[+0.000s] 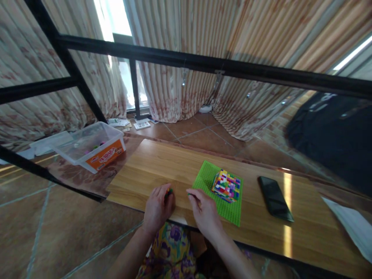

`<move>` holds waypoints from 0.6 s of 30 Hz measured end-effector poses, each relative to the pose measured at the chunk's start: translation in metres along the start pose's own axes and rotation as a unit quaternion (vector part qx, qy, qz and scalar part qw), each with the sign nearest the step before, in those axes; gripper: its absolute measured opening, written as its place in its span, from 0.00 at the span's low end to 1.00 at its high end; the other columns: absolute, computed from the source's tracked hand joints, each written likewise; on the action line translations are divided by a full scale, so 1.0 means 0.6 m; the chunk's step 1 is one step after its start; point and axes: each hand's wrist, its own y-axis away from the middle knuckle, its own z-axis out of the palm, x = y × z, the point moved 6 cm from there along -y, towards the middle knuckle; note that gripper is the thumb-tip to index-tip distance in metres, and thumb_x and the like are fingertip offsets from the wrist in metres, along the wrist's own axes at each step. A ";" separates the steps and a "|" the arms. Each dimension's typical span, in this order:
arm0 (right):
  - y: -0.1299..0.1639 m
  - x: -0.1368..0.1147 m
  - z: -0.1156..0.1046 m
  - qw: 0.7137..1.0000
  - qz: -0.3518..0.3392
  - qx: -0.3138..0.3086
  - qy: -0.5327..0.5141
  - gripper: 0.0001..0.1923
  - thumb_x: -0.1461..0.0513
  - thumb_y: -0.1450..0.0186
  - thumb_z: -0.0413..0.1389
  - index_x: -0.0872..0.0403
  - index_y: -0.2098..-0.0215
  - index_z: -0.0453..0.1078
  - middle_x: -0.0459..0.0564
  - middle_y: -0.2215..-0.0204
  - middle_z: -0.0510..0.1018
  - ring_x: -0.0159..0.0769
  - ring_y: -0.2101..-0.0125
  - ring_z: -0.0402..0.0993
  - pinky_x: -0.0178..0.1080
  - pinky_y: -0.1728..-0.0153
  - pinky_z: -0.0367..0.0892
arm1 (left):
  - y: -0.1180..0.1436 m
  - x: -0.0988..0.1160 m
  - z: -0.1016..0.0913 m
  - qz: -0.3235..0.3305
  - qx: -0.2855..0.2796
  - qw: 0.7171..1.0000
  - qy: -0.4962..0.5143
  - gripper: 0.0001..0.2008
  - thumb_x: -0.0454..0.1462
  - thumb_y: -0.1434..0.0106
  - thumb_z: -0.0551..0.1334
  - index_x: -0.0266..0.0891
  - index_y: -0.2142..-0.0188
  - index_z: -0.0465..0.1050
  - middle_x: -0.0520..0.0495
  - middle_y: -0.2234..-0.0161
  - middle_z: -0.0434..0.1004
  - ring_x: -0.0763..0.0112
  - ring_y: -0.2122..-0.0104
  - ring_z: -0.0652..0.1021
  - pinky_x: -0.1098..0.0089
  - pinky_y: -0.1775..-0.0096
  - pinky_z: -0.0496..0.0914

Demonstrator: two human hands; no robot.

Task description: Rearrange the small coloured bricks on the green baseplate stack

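My left hand (159,203) rests at the table's near edge, its fingers curled around several small toy bricks (168,192); green and orange show between them. To its right, my right hand (203,207) pinches a small green brick (190,193) between thumb and fingers, mostly hidden by the fingertips. The two hands are apart. Just beyond my right hand lies a green studded baseplate (231,215). On it stands a block built of many-coloured bricks (228,186), its top patterned in white, red, yellow and purple.
The wooden table (162,162) carries a black phone (274,198) at right and a white sheet (350,224) at its far right. A clear plastic box (100,135) with an orange label holds loose bricks left of the table. A black metal frame (174,58) crosses before the curtains.
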 end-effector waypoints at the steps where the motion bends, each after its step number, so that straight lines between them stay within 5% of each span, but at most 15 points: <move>1: 0.005 0.002 -0.018 1.000 0.003 0.012 -0.004 0.15 0.61 0.34 0.46 0.51 0.58 0.73 0.49 0.64 0.78 0.33 0.63 0.73 0.35 0.61 0.68 | -0.002 0.001 0.001 -0.002 0.003 1.000 -0.006 0.14 0.36 0.37 0.56 0.40 0.51 0.67 0.43 0.55 0.75 0.61 0.55 0.75 0.60 0.52 0.70; 10: 0.009 0.076 -0.175 0.979 0.110 0.164 0.047 0.14 0.57 0.37 0.50 0.53 0.58 0.72 0.52 0.60 0.79 0.38 0.61 0.75 0.42 0.57 0.68 | -0.016 0.001 0.007 -0.009 0.038 0.999 -0.033 0.08 0.37 0.37 0.55 0.40 0.62 0.72 0.43 0.59 0.75 0.62 0.58 0.75 0.61 0.55 0.70; 18: -0.031 0.082 -0.180 0.973 0.095 0.135 0.162 0.11 0.61 0.38 0.50 0.52 0.66 0.74 0.49 0.64 0.79 0.37 0.64 0.73 0.40 0.60 0.65 | -0.015 0.003 0.010 0.018 0.037 0.998 -0.044 0.09 0.39 0.36 0.54 0.40 0.62 0.71 0.43 0.58 0.75 0.61 0.58 0.74 0.60 0.54 0.69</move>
